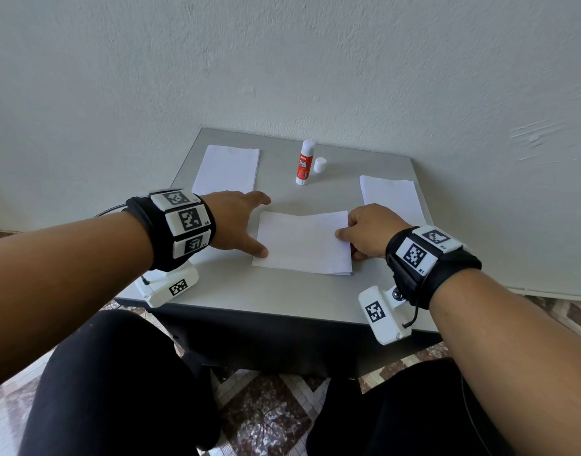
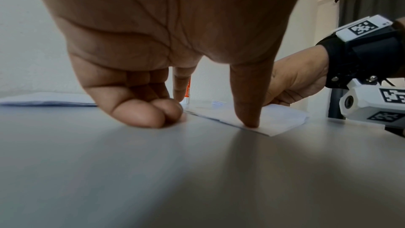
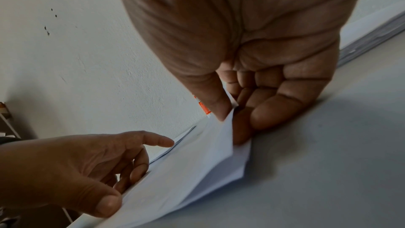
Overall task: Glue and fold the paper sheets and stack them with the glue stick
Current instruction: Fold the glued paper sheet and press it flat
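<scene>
A: Where's the folded sheet (image 1: 304, 243)?

B: Front-middle of the table (image 1: 276, 297), between both hands. Right edge is lifted off the lower layer; left edge lies flat.

A: Right hand (image 1: 369, 230)?

B: Pinching that right edge. From the right wrist view the thumb (image 3: 215, 103) sits on top of the flap and the curled fingers go under it. Head view hides the fingertips behind the knuckles.

A: Left hand (image 1: 238, 223)?

B: Thumb (image 2: 247, 100) straight, tip pressing the near-left corner of the sheet. Forefinger stretched toward the far-left corner; can't tell whether it touches the paper. The other fingers (image 2: 144, 113) are tucked under, resting on the bare table just beside the sheet. Not gripping anything.

A: Glue stick (image 1: 305, 163)?

B: Upright at the back of the table, uncapped, the cap (image 1: 319, 165) standing just beside it on the right. Both wrist views show only an orange sliver of it behind fingers.

A: Other paper?

B: Left pile (image 1: 228, 171) at the far left, right pile (image 1: 392, 195) on the right, its near end hidden by the right hand. Sheet count in either isn't readable. The sheet's underside isn't visible, so glue on it can't be made out.
</scene>
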